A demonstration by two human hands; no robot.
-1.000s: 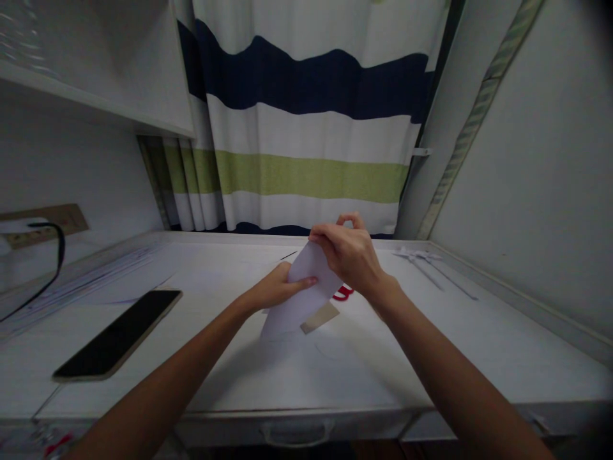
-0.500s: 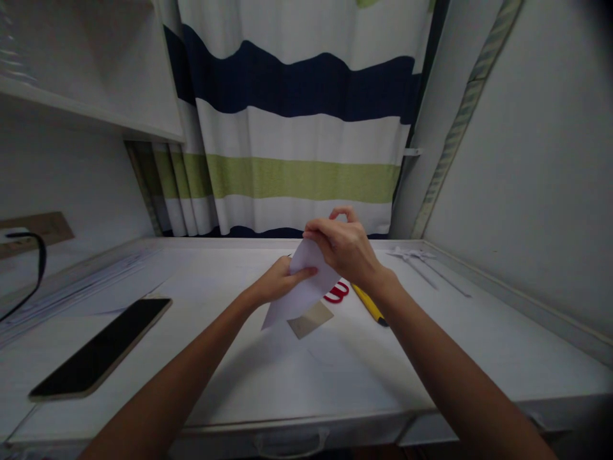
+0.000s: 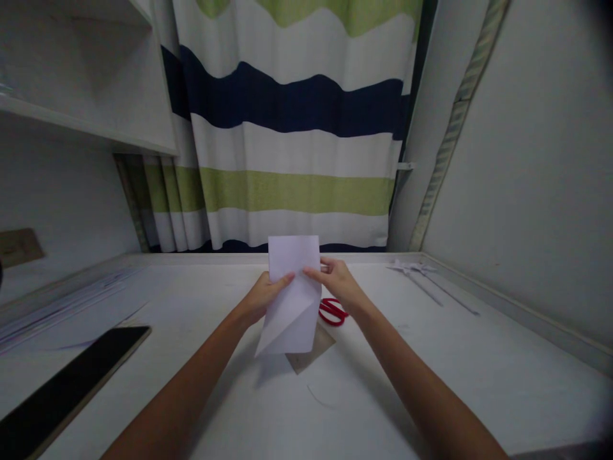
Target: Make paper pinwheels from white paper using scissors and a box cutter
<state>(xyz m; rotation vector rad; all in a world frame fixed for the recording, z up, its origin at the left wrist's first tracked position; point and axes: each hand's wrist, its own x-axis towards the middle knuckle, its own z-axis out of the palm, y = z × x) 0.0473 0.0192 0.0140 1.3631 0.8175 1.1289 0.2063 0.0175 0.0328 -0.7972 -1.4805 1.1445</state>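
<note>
Both hands hold up a folded sheet of white paper (image 3: 294,313) above the desk, its flat side towards me. My left hand (image 3: 263,295) pinches the left edge, thumb on the front and fingers behind. My right hand (image 3: 338,281) grips the right edge in the same way, its thumb tip close to the other thumb. A slanting fold runs across the lower part of the sheet. Below it, partly covered, lies a tan card-like piece (image 3: 313,351). Red-handled scissors (image 3: 334,312) rest beside the right hand, with their blades hidden.
A black phone (image 3: 71,390) lies on the white desk (image 3: 230,409) at the left, near stacked paper sheets (image 3: 67,306). Two thin white sticks with pointed paper shapes (image 3: 421,271) lie at the back right. A striped curtain (image 3: 287,153) hangs behind the desk, with a shelf (image 3: 86,128) at upper left.
My right hand has come down from the paper's top to its right edge. The paper, bent and tilted before, now stands flatter and more upright. The yellow tool is out of sight.
</note>
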